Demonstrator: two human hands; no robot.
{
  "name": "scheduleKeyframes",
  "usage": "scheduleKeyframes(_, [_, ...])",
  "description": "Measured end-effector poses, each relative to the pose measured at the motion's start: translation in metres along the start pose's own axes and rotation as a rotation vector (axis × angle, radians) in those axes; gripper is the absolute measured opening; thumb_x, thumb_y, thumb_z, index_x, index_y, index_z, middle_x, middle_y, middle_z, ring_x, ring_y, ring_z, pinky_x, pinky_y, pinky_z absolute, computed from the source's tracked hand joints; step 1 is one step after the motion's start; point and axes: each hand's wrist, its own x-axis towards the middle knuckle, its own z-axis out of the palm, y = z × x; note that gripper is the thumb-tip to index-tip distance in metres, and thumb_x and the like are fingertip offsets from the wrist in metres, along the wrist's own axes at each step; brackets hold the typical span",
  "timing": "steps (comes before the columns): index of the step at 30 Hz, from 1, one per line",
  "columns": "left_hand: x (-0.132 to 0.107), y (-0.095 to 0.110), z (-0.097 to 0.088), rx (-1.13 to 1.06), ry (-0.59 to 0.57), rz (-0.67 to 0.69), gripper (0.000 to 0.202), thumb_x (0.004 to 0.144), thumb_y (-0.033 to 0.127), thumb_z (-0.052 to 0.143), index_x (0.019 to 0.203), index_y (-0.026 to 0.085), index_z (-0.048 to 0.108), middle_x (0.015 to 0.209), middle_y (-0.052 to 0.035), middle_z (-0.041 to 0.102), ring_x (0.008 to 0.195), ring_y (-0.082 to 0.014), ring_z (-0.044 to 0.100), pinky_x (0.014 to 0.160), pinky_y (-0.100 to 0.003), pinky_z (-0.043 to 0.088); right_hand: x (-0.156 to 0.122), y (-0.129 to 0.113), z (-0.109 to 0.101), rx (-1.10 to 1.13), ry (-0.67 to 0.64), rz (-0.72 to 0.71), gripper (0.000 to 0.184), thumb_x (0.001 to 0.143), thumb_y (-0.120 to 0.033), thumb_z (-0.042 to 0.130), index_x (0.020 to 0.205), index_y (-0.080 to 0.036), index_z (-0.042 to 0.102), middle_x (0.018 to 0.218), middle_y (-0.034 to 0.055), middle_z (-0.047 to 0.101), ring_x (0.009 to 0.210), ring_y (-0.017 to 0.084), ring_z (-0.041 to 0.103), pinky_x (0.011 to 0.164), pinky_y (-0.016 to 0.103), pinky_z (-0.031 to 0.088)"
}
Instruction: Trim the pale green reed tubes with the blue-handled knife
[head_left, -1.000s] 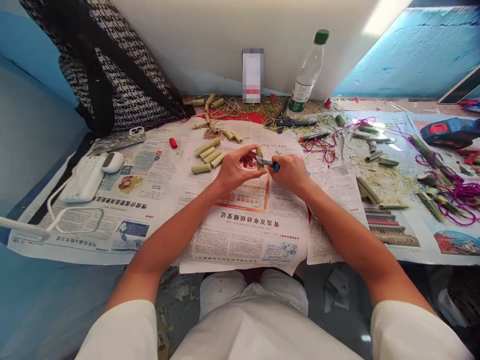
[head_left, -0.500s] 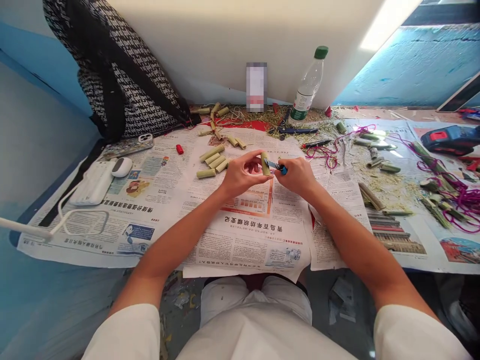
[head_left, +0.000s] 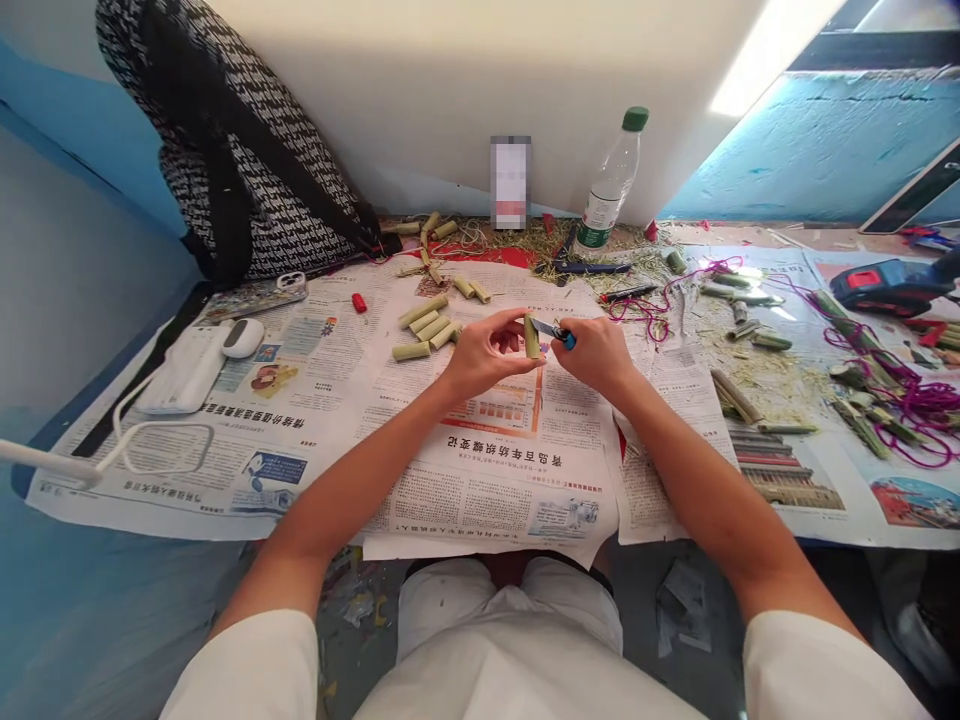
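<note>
Between thumb and fingers, my left hand (head_left: pixel 491 350) holds a short piece of bamboo (head_left: pixel 532 338) upright over the newspaper (head_left: pixel 420 440). A utility knife (head_left: pixel 568 340) with a blue handle is gripped in my right hand (head_left: pixel 598 352). Its blade reaches left to the bamboo's upper side; whether it cuts in I cannot tell. Several cut bamboo pieces (head_left: pixel 424 325) lie just left of my left hand, and two more short pieces (head_left: pixel 472 290) lie behind it.
A plastic bottle (head_left: pixel 609 195) and a propped-up phone (head_left: pixel 511 185) stand at the back among shavings. At left are a backpack (head_left: pixel 247 170), a white power bank (head_left: pixel 184 370) and a cable. A power tool (head_left: pixel 889 288) and purple string (head_left: pixel 926 395) lie at right.
The knife blade has shifted slightly upward on the bamboo piece, and more of the blade shows. Both hands keep their grips; the camera view has tilted a little.
</note>
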Motion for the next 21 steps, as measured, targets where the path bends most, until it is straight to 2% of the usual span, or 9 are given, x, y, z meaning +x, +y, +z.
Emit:
scheduleKeyframes(7, [-0.004,-0.001,-0.005,0.067,-0.055,0.049,0.074,0.068,0.037,0.099,0.136,0.022,0.075,0.082,0.0010,0.069,0.072,-0.0108,0.053,0.069,-0.027,0.050,-0.007,-0.015,-0.006,0.046,-0.054,-0.063,0.022,0.091,-0.030,0.061,0.089,-0.020,0.080,0.080,0.0105,0.075,0.071,0.022,0.058,0.065,0.035,0.023])
scheduleKeyframes(13, [-0.001,0.003,-0.004,-0.003,-0.053,-0.004,0.079,0.062,0.041,0.102,0.133,0.018,0.075,0.094,-0.0043,0.076,0.074,-0.0109,0.056,0.068,-0.027,0.050,-0.001,-0.004,-0.003,0.009,-0.019,-0.014,0.023,0.092,-0.030,0.060,0.092,-0.020,0.080,0.084,0.0114,0.078,0.073,0.023,0.060,0.064,0.035,0.022])
scheduleKeyframes(19, [-0.002,0.006,-0.004,-0.018,-0.075,-0.033,0.077,0.062,0.037,0.102,0.132,0.018,0.075,0.091,-0.0028,0.075,0.074,-0.0099,0.054,0.069,-0.026,0.049,-0.004,-0.010,-0.003,0.035,-0.020,-0.031,0.023,0.092,-0.034,0.062,0.092,-0.020,0.080,0.085,0.0119,0.078,0.072,0.023,0.060,0.064,0.035,0.023])
scheduleKeyframes(21, [-0.002,0.004,-0.003,-0.045,-0.096,-0.042,0.078,0.060,0.037,0.103,0.130,0.016,0.075,0.093,-0.0041,0.076,0.076,-0.0101,0.056,0.071,-0.026,0.050,-0.002,-0.005,-0.003,0.034,0.024,0.033,0.023,0.092,-0.033,0.061,0.091,-0.020,0.080,0.083,0.0119,0.077,0.071,0.023,0.059,0.064,0.035,0.023])
